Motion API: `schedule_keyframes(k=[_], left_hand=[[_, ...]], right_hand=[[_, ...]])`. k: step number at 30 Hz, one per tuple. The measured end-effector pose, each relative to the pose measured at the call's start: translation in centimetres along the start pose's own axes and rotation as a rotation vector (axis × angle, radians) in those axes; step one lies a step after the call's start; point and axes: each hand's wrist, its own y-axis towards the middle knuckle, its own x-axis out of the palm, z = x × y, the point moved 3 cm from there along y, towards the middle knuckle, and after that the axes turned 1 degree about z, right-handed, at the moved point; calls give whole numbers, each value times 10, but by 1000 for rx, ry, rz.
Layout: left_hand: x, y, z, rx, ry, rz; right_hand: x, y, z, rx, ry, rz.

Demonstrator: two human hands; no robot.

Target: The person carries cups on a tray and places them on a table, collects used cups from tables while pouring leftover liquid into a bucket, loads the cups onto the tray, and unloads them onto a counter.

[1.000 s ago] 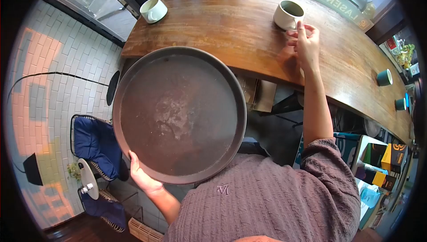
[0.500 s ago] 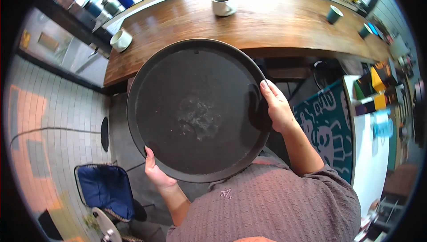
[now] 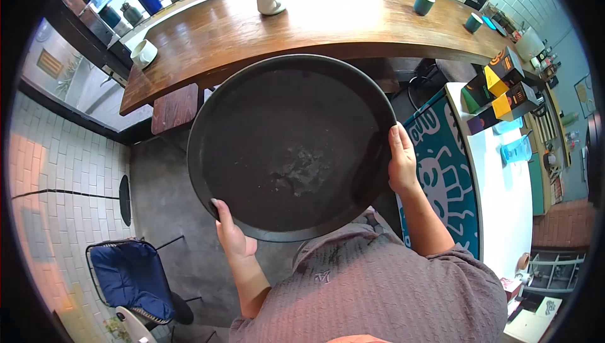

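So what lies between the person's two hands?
The round tray, bare but for pale marks, spans from the left hand to the right hand, as the head view shows.

Prob. café — wood table point(image 3: 208, 33) w/ mugs point(image 3: 270, 1), counter point(image 3: 504, 207) w/ boxes point(image 3: 505, 100).

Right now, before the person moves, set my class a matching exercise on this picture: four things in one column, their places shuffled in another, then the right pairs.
Column 1
1. Round tray
2. White mug farthest left
3. Small green cups
4. Blue cushion

Column 2
A. Right part of the wooden table
B. Lower left of the view
C. Held by left hand and right hand
D. Left end of the wooden table

Pairs: 1-C, 2-D, 3-A, 4-B
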Motion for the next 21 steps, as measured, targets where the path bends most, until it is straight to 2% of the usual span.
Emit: schedule_keyframes(k=[3, 5, 7, 9, 13, 15, 18, 19, 21], left_hand=[[9, -4, -5, 8, -81, 27], [20, -5, -11, 32, -108, 11], [32, -2, -21, 58, -72, 19], [51, 1, -34, 83, -42, 36], [113, -6, -59, 217, 189, 167], [139, -13, -69, 260, 339, 234], [185, -20, -87, 330, 412, 463], [188, -21, -90, 338, 417, 478], [190, -22, -99, 287, 598, 286]], right_hand=[[-8, 16, -23, 11, 37, -40], [-39, 50, -32, 91, 24, -342], [-79, 101, -49, 10, -161, -229], [-129, 171, -47, -15, -348, 49], [-216, 323, -40, -215, -574, 288], [-246, 387, -33, -201, -848, 363], [-265, 459, -32, -235, -945, 369], [-268, 477, -32, -259, -996, 400], [-276, 516, -26, -344, -912, 304]])
